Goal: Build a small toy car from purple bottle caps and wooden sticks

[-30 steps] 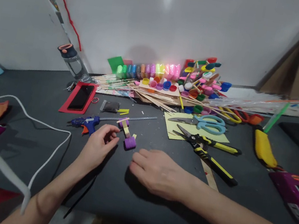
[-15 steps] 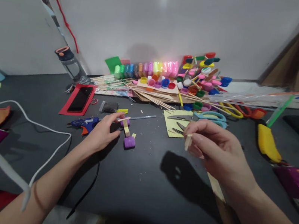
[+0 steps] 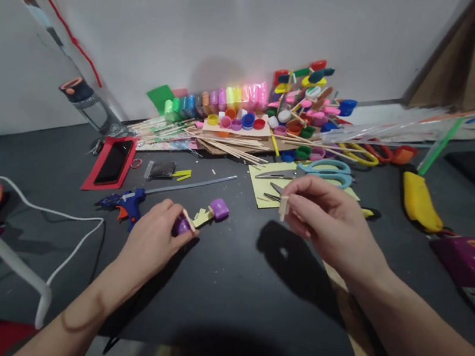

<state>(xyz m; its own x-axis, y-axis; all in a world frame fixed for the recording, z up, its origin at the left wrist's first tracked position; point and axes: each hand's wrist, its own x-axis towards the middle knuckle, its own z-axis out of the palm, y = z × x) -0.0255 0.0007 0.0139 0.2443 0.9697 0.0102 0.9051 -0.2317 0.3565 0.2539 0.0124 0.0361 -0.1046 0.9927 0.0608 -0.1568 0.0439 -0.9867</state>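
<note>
My left hand point(image 3: 153, 237) is closed on one end of a small craft piece, over the dark table point(image 3: 219, 295). That piece has a purple block at each end, the far one point(image 3: 219, 209) resting on the table, joined by pale yellow strips point(image 3: 202, 217). A thin wooden stick shows at the fingertips of this hand. My right hand point(image 3: 321, 215) pinches a short pale wooden piece point(image 3: 284, 207) between thumb and fingers, held above the table in front of the scissors point(image 3: 328, 172).
A blue glue gun point(image 3: 125, 202) lies left of my left hand, with a clear glue stick behind. Further left are a phone point(image 3: 114, 162) and a bottle point(image 3: 95, 110). Paint pots point(image 3: 248, 120) and wooden sticks line the back. A yellow cutter point(image 3: 421, 201) lies right.
My left hand has closed on the near purple block and turned the craft piece, its far end now pointing up and right. The right hand still pinches its wooden piece. The view has shifted slightly.
</note>
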